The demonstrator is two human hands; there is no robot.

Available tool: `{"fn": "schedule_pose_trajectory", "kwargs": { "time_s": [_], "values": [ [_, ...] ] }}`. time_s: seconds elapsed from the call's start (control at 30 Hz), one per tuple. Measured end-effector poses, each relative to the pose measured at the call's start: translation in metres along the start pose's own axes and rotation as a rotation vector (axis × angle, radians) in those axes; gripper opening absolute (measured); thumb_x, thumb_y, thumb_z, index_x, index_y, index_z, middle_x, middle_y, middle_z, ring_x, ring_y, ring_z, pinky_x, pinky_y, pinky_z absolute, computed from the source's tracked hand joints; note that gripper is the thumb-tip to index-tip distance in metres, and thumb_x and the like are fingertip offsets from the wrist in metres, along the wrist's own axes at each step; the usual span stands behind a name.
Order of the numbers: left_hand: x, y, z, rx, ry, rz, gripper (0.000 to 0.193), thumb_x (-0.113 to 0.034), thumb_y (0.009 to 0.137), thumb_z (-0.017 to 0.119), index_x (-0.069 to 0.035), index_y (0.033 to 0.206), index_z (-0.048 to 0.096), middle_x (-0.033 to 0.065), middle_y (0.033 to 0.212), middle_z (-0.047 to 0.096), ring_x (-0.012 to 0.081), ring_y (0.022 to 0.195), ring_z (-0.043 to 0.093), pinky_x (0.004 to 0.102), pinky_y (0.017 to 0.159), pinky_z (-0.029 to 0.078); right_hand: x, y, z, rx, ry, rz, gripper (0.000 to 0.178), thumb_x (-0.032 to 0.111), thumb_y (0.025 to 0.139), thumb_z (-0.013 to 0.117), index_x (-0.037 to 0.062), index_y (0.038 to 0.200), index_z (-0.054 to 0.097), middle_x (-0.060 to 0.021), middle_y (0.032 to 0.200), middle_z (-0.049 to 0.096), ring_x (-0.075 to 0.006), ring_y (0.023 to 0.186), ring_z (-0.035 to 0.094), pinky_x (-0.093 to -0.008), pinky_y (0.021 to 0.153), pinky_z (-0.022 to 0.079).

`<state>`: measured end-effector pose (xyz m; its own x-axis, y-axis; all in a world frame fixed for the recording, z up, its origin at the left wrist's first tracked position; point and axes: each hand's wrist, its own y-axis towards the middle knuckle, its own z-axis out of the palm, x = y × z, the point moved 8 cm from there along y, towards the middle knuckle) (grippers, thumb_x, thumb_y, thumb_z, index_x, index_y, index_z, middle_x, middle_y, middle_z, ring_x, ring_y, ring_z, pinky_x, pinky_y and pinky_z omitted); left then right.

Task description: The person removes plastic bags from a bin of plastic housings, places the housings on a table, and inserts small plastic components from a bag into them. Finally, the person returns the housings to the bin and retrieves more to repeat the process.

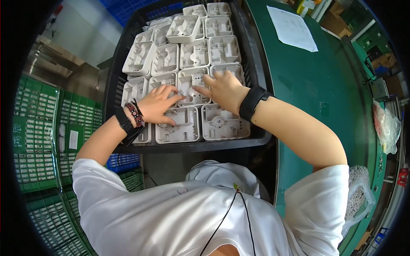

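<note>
White plastic housings [179, 130], open boxes with moulded posts and ribs inside, lie in rows in a black plastic crate [192, 147]. My left hand [159, 104] rests over the near rows with its fingers spread, the thumb above a front housing. My right hand [226, 90] reaches over the housings a little farther right, fingers apart, its fingertips at the rim and inside of a middle housing [193, 81]. Neither hand appears to grip anything. One housing [183, 28] sits tilted on top of others at the back; another [139, 57] is raised at the left.
To the right runs a green worktable [307, 98] with a white paper sheet [292, 27]. Green crates [38, 128] are stacked at the left. Clear plastic bags [386, 128] lie at the table's right side; one bag [358, 192] holds many small pieces.
</note>
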<state>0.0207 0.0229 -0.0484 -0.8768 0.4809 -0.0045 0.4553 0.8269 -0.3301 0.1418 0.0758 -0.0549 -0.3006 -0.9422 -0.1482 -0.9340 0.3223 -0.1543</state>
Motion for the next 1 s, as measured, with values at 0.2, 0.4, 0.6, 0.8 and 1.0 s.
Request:
{"fn": "schedule_pose_trajectory", "kwargs": {
  "time_s": [0.2, 0.4, 0.6, 0.8, 1.0],
  "values": [
    [0.036, -0.043, 0.013, 0.137, -0.085, -0.171, 0.081, -0.036, 0.063, 0.074, -0.016, 0.131, 0.036, 0.0108, 0.116, 0.042, 0.0288, 0.111, 0.04, 0.0391, 0.091, 0.039, 0.031, 0.009, 0.016, 0.269, -0.052, 0.034, 0.046, 0.024, 0.079, 0.057, 0.009, 0.122, 0.047, -0.0147, 0.121, 0.043, -0.0298, 0.099, 0.054, -0.0478, 0.074, 0.046],
    [0.039, -0.057, 0.009, 0.053, -0.008, -0.011, 0.074, -0.028, 0.067, 0.072, -0.015, 0.13, 0.037, 0.0074, 0.105, 0.05, 0.0254, 0.103, 0.047, 0.0367, 0.083, 0.043, 0.033, 0.019, 0.025, 0.232, 0.38, 0.011, 0.053, 0.033, 0.078, 0.062, 0.0072, 0.12, 0.043, -0.013, 0.119, 0.043, -0.0334, 0.098, 0.055, -0.0422, 0.071, 0.05],
    [0.053, -0.062, 0.02, 0.167, -0.019, -0.213, 0.052, -0.017, 0.071, 0.066, -0.011, 0.117, 0.044, 0.0044, 0.1, 0.054, 0.0248, 0.089, 0.056, 0.0379, 0.073, 0.047, 0.045, 0.015, 0.024, 0.211, 0.373, 0.227, 0.05, 0.043, 0.085, 0.051, 0.0069, 0.12, 0.047, -0.009, 0.118, 0.047, -0.0317, 0.107, 0.05, -0.051, 0.076, 0.044],
    [0.046, -0.06, 0.029, 0.256, 0.072, -0.095, 0.04, -0.014, 0.074, 0.062, -0.008, 0.111, 0.046, 0.0071, 0.106, 0.052, 0.0287, 0.089, 0.056, 0.0393, 0.071, 0.047, 0.046, 0.017, 0.029, 0.256, 0.364, 0.225, 0.045, 0.037, 0.084, 0.052, 0.0049, 0.116, 0.048, -0.0104, 0.109, 0.051, -0.0323, 0.096, 0.054, -0.0426, 0.074, 0.048],
    [0.046, -0.063, 0.028, 0.14, -0.054, -0.064, 0.041, -0.01, 0.075, 0.06, -0.004, 0.113, 0.046, 0.0101, 0.11, 0.05, 0.0319, 0.089, 0.056, 0.0385, 0.074, 0.047, 0.057, 0.026, 0.023, 0.305, 0.201, 0.152, 0.037, 0.021, 0.08, 0.052, 0.0011, 0.111, 0.05, -0.0158, 0.105, 0.051, -0.0324, 0.092, 0.054, -0.0417, 0.072, 0.048]
  ]
}}
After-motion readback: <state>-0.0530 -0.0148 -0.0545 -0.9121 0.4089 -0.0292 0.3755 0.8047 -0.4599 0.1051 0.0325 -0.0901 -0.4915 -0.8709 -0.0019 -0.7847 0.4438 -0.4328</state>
